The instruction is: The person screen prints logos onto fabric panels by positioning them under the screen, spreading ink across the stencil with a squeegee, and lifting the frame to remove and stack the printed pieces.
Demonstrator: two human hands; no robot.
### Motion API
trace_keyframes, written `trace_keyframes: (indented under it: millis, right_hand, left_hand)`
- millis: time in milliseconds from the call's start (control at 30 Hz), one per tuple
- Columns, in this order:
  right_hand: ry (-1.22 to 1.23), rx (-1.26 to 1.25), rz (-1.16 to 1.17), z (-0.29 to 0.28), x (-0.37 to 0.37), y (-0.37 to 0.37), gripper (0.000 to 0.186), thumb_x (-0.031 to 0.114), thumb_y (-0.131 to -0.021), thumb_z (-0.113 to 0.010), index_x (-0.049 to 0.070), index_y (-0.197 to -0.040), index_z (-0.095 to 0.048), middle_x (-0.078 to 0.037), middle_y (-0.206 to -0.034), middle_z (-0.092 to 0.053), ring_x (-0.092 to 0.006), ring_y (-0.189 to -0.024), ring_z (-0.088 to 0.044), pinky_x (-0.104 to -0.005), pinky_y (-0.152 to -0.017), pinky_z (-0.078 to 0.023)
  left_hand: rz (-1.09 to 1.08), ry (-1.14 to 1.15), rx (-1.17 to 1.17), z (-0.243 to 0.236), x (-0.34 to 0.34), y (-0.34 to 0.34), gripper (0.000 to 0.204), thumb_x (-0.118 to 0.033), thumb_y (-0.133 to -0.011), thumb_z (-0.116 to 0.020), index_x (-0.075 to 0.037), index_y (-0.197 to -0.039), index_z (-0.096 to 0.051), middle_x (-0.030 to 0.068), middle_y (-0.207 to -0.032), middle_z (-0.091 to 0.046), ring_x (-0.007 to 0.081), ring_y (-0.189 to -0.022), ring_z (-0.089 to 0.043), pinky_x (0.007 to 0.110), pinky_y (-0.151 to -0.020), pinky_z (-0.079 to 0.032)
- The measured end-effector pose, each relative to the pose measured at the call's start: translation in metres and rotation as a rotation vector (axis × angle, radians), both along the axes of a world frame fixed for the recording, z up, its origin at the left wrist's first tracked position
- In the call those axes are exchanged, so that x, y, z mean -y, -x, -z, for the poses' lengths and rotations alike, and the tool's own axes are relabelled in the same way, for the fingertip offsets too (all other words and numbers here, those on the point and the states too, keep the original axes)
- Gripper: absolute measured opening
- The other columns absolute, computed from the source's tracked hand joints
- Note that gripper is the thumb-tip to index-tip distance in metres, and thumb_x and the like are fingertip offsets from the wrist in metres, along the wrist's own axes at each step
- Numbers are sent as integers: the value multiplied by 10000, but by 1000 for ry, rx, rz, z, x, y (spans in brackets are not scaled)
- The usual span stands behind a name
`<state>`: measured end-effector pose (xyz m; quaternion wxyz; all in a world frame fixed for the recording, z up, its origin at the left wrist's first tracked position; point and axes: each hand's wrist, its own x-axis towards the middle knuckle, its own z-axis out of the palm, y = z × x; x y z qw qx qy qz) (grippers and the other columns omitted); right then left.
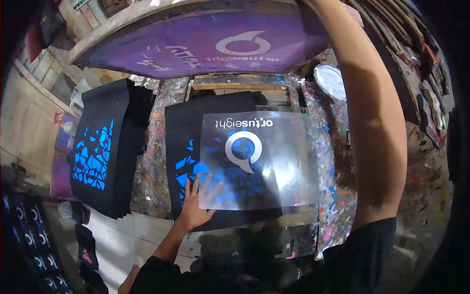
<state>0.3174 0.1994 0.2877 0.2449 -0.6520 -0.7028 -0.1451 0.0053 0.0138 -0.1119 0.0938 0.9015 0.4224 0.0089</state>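
My left hand lies with its fingers spread at the left edge of a clear plastic film. Some of its fingers look hazy there; I cannot tell if they are over or under the film. The film bears a white ring-shaped logo with lettering. Beneath it lies a black fabric panel printed with blue shard shapes. My right arm stretches up past the top edge, by the right end of a raised purple printing screen; the right hand itself is out of view.
A stack of black panels with blue shards sits at the left of the paint-spattered bench. A round tub of whitish paint stands at the right. Wooden frames lean beyond my right arm. Dark printed pieces lie lower left.
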Motion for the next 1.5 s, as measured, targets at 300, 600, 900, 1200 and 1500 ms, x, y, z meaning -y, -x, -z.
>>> trace_keyframes:
  millis: [300,600,900,1200,1500]
  right_hand:
    - [26,13,-50,-7,-8,-6,921,793,-805,-526,-77,-1042,-710,-314,-1134,-668,-450,-1081,-646,-468,-934,-504]
    - [24,-16,-39,-10,-8,-7,898,770,-819,-527,-51,-1146,-685,-305,-1205,-646,-442,-1134,-628,-453,-969,-489]
    - [-17,24,-42,-11,-36,-13,963,785,-798,-535,-110,-1125,-670,-338,-1198,-634,-456,-1121,-630,-462,-967,-487]
    - [34,-17,78,-16,-23,-17,972,802,-791,-531,-116,-1069,-688,-341,-1130,-656,-450,-1086,-650,-453,-935,-513]
    - [-8,33,-10,20,14,9,912,832,-796,-494,-32,-972,-725,-295,-955,-703,-440,-955,-693,-500,-848,-547]
  left_hand:
    - [195,84,100,4,8,-40,674,-498,-900,-626,-231,-1492,-448,159,-1573,-354,445,-1484,-201,674,-1169,-119]
    - [56,18,66,-4,-42,17,733,-562,-881,-611,-229,-1509,-432,165,-1602,-291,430,-1481,-218,619,-1195,-110]
    - [22,6,69,-5,-35,13,719,-572,-884,-604,-240,-1502,-447,154,-1602,-297,410,-1493,-205,604,-1199,-100]
    - [24,6,101,-6,-42,1,700,-488,-889,-602,-194,-1504,-442,154,-1628,-245,423,-1502,-164,623,-1194,-87]
    - [177,662,1096,-28,-5,-155,410,-187,-1009,-566,26,-1359,-549,240,-1187,-662,299,-1166,-610,413,-1029,-453]
